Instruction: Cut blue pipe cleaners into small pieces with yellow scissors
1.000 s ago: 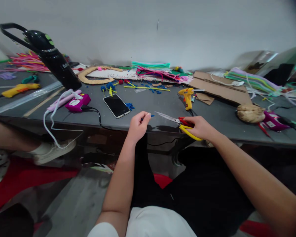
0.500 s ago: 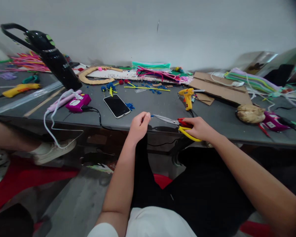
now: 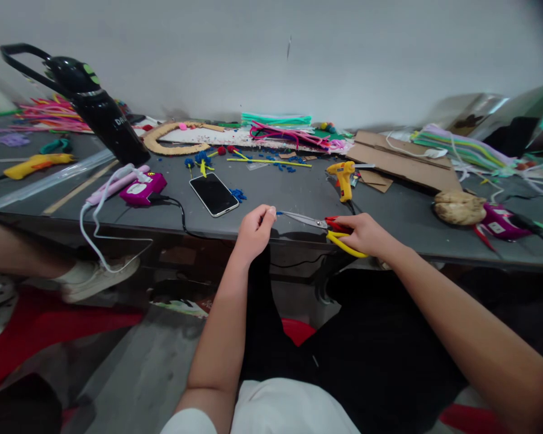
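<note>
Magenta device (image 3: 142, 188) and smartphone (image 3: 214, 194) lie on grey table (image 3: 276, 193), left of both hands. Left hand (image 3: 253, 232) sits at the table's front edge, thumb and forefinger pinched on a short blue pipe-cleaner bit (image 3: 279, 213). Scissors (image 3: 314, 222) point left, tips right at the bit, blades nearly together. Yellow glue gun (image 3: 344, 178) stands just behind them. Right hand (image 3: 365, 236) is clamped round the red-and-yellow handles.
</note>
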`<state>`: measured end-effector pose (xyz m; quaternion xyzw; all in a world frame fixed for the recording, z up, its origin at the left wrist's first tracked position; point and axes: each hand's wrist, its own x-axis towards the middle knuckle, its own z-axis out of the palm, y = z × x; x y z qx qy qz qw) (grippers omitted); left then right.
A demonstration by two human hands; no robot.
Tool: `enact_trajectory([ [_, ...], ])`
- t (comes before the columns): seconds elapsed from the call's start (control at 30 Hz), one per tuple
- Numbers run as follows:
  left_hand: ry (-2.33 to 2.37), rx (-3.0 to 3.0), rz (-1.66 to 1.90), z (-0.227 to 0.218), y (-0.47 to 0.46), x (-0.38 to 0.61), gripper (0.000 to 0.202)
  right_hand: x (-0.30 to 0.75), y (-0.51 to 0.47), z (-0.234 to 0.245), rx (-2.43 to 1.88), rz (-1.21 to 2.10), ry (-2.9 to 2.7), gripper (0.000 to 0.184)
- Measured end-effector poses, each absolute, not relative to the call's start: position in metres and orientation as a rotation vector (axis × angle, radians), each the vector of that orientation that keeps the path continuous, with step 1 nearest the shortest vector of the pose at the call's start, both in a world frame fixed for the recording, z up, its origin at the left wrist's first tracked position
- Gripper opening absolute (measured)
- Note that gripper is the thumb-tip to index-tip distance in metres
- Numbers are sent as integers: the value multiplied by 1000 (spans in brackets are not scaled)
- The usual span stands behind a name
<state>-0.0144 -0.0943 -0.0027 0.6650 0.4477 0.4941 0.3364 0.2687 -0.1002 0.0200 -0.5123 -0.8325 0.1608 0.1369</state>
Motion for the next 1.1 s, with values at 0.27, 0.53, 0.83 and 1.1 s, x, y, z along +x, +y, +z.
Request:
enact_trajectory([
  [0.27, 1167, 1713, 1294, -3, -93, -14, 35, 270, -101, 18, -1514, 466, -2328, 24],
  [0.53, 1189, 1710, 1272, -3, -94, -14, 34, 270, -101, 19, -1488, 485, -2345, 24],
  [0.83, 1205, 1727, 1267, -5, -92, -14, 35, 267, -102, 21, -1504, 476, -2361, 23],
  [1.1, 1192, 1719, 1272, -4, -93, -14, 33, 269, -101, 20, -1496, 504, -2374, 25],
])
